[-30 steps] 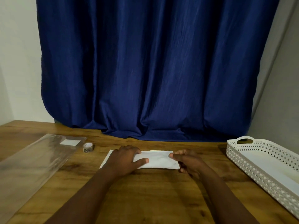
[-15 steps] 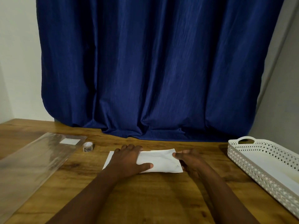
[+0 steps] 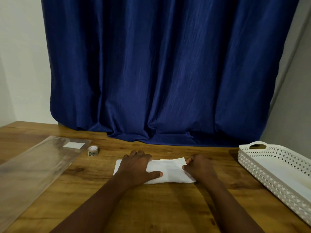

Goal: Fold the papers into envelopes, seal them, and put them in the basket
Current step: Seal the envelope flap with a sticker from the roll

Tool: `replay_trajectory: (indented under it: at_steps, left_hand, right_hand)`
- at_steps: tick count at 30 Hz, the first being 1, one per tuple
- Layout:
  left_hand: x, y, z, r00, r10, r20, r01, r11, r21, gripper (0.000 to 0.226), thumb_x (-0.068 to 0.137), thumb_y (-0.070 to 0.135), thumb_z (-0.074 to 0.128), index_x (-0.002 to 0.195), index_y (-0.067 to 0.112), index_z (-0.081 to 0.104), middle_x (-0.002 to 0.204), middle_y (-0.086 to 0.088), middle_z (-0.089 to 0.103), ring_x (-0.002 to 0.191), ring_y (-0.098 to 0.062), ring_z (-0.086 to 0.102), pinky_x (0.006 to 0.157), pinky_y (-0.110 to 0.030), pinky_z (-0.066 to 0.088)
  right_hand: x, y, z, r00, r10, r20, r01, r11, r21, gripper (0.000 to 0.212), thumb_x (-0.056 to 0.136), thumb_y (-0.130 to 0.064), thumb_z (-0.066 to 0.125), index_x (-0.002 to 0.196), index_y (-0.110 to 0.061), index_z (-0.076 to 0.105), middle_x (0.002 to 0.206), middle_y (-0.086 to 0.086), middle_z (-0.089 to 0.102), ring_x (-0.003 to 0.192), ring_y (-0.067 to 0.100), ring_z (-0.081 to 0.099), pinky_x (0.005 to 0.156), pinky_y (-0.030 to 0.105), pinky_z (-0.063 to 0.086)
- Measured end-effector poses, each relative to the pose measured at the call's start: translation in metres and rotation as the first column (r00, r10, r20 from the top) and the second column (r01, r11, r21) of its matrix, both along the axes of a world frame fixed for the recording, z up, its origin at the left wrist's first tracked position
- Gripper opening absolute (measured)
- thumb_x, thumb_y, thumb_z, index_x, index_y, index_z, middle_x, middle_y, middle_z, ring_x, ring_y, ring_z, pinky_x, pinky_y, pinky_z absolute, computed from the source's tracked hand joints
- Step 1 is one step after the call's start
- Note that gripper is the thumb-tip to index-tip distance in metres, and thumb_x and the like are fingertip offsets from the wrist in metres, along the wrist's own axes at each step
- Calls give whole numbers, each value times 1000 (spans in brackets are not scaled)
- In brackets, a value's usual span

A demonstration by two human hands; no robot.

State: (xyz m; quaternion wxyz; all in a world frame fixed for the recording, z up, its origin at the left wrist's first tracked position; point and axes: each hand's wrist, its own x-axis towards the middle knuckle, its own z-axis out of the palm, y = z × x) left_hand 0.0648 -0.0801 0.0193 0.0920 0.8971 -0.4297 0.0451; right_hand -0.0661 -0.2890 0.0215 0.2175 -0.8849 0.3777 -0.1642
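Observation:
A folded white paper (image 3: 170, 170) lies flat on the wooden table (image 3: 159, 207) in front of me. My left hand (image 3: 137, 166) presses flat on its left half, thumb stretched along the near part. My right hand (image 3: 198, 167) sits at the paper's right end with fingers curled, pinching that edge. A white perforated basket (image 3: 262, 163) stands at the right, holding what looks like white paper. A small roll of stickers (image 3: 93, 150) sits to the left of the paper.
A clear plastic sleeve (image 3: 33, 169) with a white label lies along the left side of the table. A dark blue curtain (image 3: 159, 73) hangs behind the table's far edge.
The paper has shifted slightly nearer and to the right. My left thumb has slid further across it, and my right hand has moved along the right edge.

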Motion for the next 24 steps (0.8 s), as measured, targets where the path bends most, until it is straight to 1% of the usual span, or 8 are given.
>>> replay_trajectory:
  at_steps: [3,5,7,10,14,18,21,24]
  left_hand:
    - [5,5,7,999,28,-34,-33,990,-139,70,83,81,52,137,38,57,140,11,58,128,-16,51,106,-41,43]
    - [14,13,15,994,91,-63,-106,948,-301,56,83,74,59,125,38,65,127,15,66,116,-12,60,95,-34,50]
    - [24,26,24,970,192,-151,-242,839,-487,42,81,62,63,114,36,70,113,15,72,104,-13,66,85,-31,53]
    - [42,52,30,916,324,-238,-398,641,-656,30,82,37,69,111,34,71,111,7,72,100,-22,69,89,-40,56]
    - [77,83,19,846,420,-328,-526,564,-636,38,81,14,63,113,34,70,114,-2,72,104,-30,66,97,-50,53]
    - [97,88,3,779,532,-333,-627,678,-384,32,90,25,66,122,22,64,127,-13,64,119,-37,57,102,-51,49]
    - [104,87,-6,801,472,-368,-595,697,-401,23,86,18,69,105,29,66,125,-10,66,118,-37,59,100,-46,50]
    - [105,86,-6,826,416,-380,-560,682,-470,31,81,9,70,83,38,59,117,-5,70,112,-33,61,102,-45,50]
  right_hand:
    - [2,4,1,999,9,-54,-14,996,-91,17,88,-30,71,100,-25,62,89,-7,63,80,10,59,66,25,48]
    - [2,4,0,999,16,-36,-20,995,-98,20,88,-33,70,103,-27,59,89,-8,61,81,10,59,66,26,49]
    - [2,1,-2,998,25,53,-23,999,-36,24,88,-37,71,107,-27,60,95,-6,64,86,12,61,72,29,52]
    - [2,-4,-2,978,18,208,-32,997,65,34,87,-35,72,118,-25,63,111,-3,68,99,18,63,80,31,47]
    - [5,-5,0,958,16,285,-50,992,114,29,87,-31,73,114,-25,63,100,-7,67,90,11,60,80,33,48]
    - [5,-3,2,921,-6,388,-59,986,156,13,87,-23,72,95,-25,62,81,-5,67,79,11,61,83,40,54]
    - [4,-2,4,877,-30,480,-85,973,216,10,87,-18,69,95,-23,65,78,4,71,78,18,67,85,44,56]
    - [3,-3,4,863,-31,504,-95,970,223,8,88,-17,68,89,-23,64,80,1,71,77,18,67,84,47,57]
